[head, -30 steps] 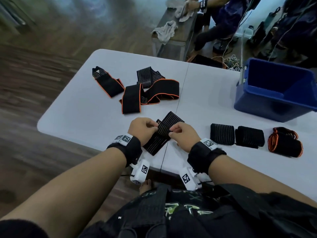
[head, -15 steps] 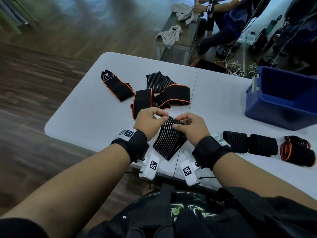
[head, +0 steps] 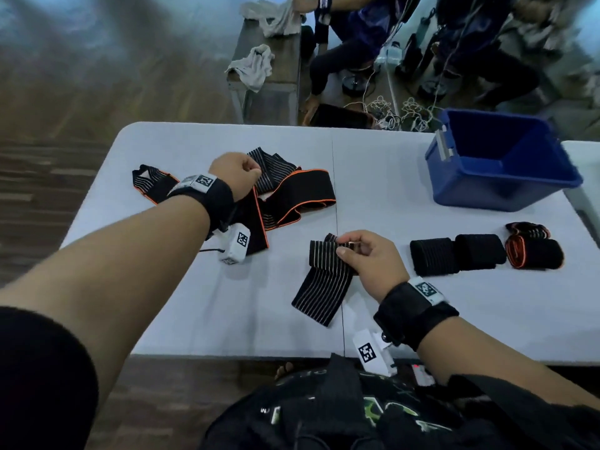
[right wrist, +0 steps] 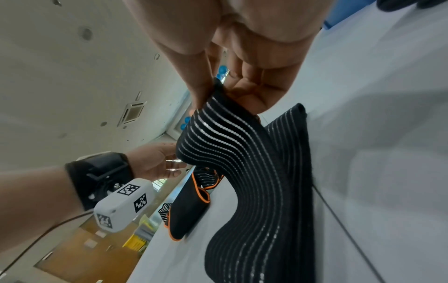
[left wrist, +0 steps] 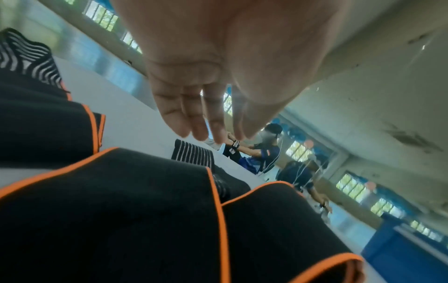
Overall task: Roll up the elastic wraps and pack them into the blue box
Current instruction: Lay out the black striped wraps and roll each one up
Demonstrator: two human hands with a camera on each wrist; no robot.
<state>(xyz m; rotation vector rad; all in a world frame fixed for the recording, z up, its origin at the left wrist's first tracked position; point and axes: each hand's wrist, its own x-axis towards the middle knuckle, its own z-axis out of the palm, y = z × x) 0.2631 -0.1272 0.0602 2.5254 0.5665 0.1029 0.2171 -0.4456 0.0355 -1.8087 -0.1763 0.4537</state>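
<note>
My right hand [head: 341, 245] pinches the upper end of a black striped wrap [head: 324, 280] between thumb and fingers; its lower part lies flat on the white table [head: 194, 287]. The right wrist view shows that pinch [right wrist: 225, 95] on the striped wrap [right wrist: 254, 172]. My left hand [head: 250, 172] hovers over the pile of unrolled orange-edged wraps [head: 292, 193], holding nothing. In the left wrist view its fingers [left wrist: 206, 124] hang relaxed above the orange-edged wraps [left wrist: 121, 210]. The blue box [head: 487, 196] stands at the far right, and I see nothing inside it.
Two black rolled wraps [head: 433, 256] [head: 480, 251] and an orange-edged roll [head: 535, 251] lie in a row below the box. One more loose wrap [head: 152, 183] lies far left. Beyond the table are a bench with cloths [head: 259, 66], cables and seated people.
My left hand let go of the striped wrap and moved up and left over the loose pile. My right hand kept its end and carried it slightly right.
</note>
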